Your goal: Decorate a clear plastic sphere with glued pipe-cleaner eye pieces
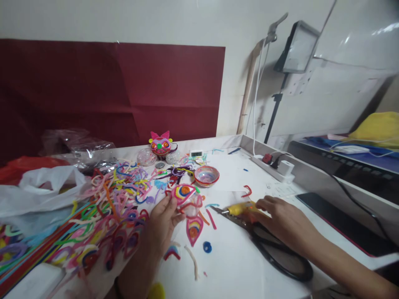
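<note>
My left hand (163, 218) pinches a clear plastic half-shell piece (190, 209) trimmed with fuzzy pipe cleaners. An eye shape in pink, white, yellow and orange sits on its upper side. Just below it lies a second, teardrop eye (194, 231) with a pink border. My right hand (274, 214) is closed around a yellow hot glue gun (238, 208), its metal nozzle pointing left. Beneath the glue gun and that hand rest large black-handled scissors (271, 253), blades toward the left. A blue coil (207, 247) and short pipe-cleaner bits lie on the white table between my hands.
Heaped pipe cleaners (121, 195) and plastic bags (43, 187) cover the left side. Behind stand a finished pipe-cleaner mask (161, 144), a colourful bowl (206, 176) and a small digital clock (196, 154). A power strip (274, 168) and a black phone-like slab (339, 222) lie right.
</note>
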A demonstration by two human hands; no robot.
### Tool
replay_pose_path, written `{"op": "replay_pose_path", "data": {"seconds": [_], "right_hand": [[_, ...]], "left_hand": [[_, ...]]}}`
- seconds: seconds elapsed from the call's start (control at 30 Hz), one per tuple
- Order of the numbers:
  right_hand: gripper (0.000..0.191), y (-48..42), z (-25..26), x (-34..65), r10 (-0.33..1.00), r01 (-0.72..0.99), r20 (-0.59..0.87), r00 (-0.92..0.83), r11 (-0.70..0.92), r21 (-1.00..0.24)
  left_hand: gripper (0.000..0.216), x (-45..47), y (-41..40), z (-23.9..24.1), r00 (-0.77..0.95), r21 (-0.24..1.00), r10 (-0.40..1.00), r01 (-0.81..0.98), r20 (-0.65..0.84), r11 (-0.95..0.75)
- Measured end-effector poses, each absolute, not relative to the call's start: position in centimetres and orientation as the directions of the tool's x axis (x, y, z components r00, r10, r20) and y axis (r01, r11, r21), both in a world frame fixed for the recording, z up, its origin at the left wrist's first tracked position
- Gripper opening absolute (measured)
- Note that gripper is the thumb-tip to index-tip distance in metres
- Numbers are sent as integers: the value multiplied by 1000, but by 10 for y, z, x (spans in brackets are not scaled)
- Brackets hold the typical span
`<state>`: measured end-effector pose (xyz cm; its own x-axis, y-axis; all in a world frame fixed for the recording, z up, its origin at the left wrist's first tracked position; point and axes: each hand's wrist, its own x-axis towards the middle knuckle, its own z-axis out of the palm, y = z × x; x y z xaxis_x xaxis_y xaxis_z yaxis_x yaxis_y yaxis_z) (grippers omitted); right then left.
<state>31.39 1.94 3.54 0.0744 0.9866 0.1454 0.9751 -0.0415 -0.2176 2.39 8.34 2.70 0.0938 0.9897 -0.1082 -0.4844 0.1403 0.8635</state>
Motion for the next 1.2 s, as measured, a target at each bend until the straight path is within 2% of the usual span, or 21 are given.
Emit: {"op": "replay_pose_path", "data": {"seconds": [0.13, 0.27, 0.4, 0.57, 1.2], "right_hand": [[27, 22, 47, 265, 916, 835, 388, -102, 291, -467], [23, 39, 50, 209, 855, 691, 514, -72, 414, -592], [27, 55, 44, 180, 845, 580, 534, -5, 437, -687], [28, 64, 35, 175, 852, 526, 519, 59, 416, -742], [29, 69, 23, 169, 854, 350, 498, 153, 424, -835]], "left_hand": [[17, 27, 79, 28, 77, 905, 995, -416, -65, 91], [22, 29, 76, 31, 90, 933, 995, -353, -40, 69], [32, 28, 76, 32, 128, 937, 992, -346, 1, 44], [41, 28, 76, 31, 100, 948, 994, -320, 31, 3], [39, 27, 76, 34, 84, 959, 996, -282, 34, -9]]}}
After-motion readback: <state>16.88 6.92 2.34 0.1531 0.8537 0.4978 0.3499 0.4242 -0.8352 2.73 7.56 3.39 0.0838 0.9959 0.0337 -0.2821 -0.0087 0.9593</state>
